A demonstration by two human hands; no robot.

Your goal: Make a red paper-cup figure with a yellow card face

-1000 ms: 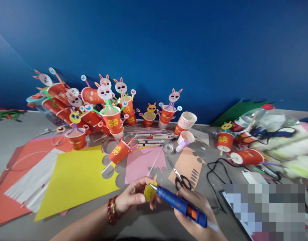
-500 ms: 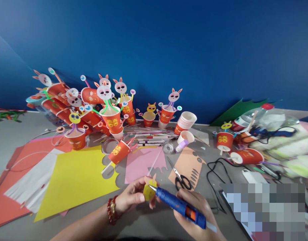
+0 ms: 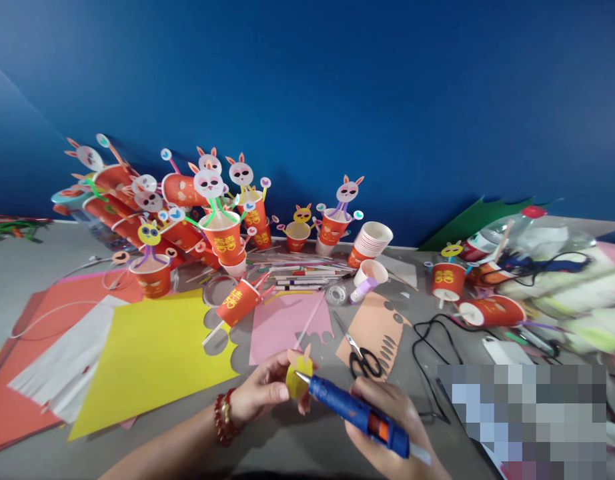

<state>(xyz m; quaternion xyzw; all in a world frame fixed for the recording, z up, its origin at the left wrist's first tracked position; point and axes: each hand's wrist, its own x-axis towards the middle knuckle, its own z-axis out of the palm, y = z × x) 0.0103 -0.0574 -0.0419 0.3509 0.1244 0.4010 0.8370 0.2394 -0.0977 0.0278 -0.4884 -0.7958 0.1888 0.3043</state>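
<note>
A small yellow paper rabbit head [image 3: 293,385] with pale orange ears is pinched between the thumb and fingers of my left hand [image 3: 267,387]. My right hand [image 3: 385,417] is wrapped round a blue hot glue gun [image 3: 350,407], with a clear glue stick jutting from its back end. The metal nozzle points left, in front of the yellow paper; whether it touches is hard to tell. Just beyond my right hand lie black-handled scissors [image 3: 360,353] on a peach paper sheet [image 3: 375,323] with cut-out holes.
Yellow paper [image 3: 157,353] and pink paper [image 3: 285,327] lie left and ahead. Red paper cups [image 3: 222,240] with rabbit figures crowd the back. Markers [image 3: 307,277], a tape roll [image 3: 336,295], stacked cups [image 3: 371,240] and a black cable [image 3: 432,333] are farther off. A tipped cup [image 3: 237,303] leans nearby.
The glue gun's nozzle has shifted slightly left and down against the yellow rabbit head. Both hands keep their grips.
</note>
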